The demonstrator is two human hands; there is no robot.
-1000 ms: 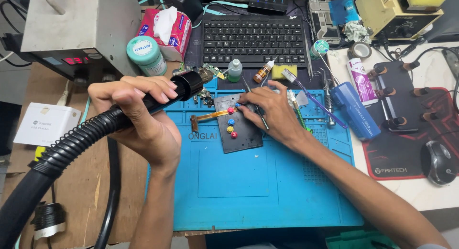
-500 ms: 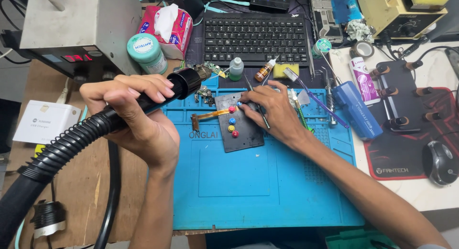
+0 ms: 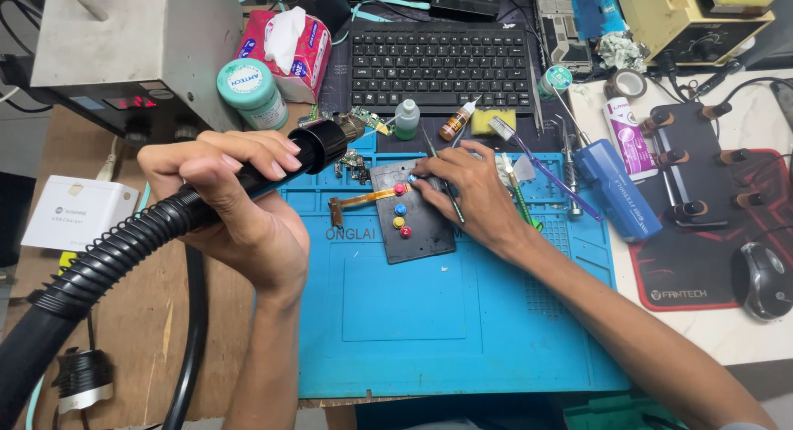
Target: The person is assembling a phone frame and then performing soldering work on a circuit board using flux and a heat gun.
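- Left hand (image 3: 239, 203): fingers wrapped round a black hot-air nozzle (image 3: 310, 149).
- Right hand (image 3: 467, 190): fingers pinching tweezers (image 3: 446, 194) over a dark board (image 3: 413, 211).
- Cluttered worktop (image 3: 149, 314), blue mat (image 3: 462, 314), keyboard (image 3: 440, 66) behind.

Four coloured pins (image 3: 400, 209) (two red).

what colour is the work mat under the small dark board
Blue; the mat under the dark board shows best in the head view.

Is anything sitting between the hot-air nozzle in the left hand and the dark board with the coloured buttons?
Nothing visible. The left hand holds the hot-air nozzle above the blue mat, with open space toward the dark board. The right hand rests on the board's far side with tweezers.
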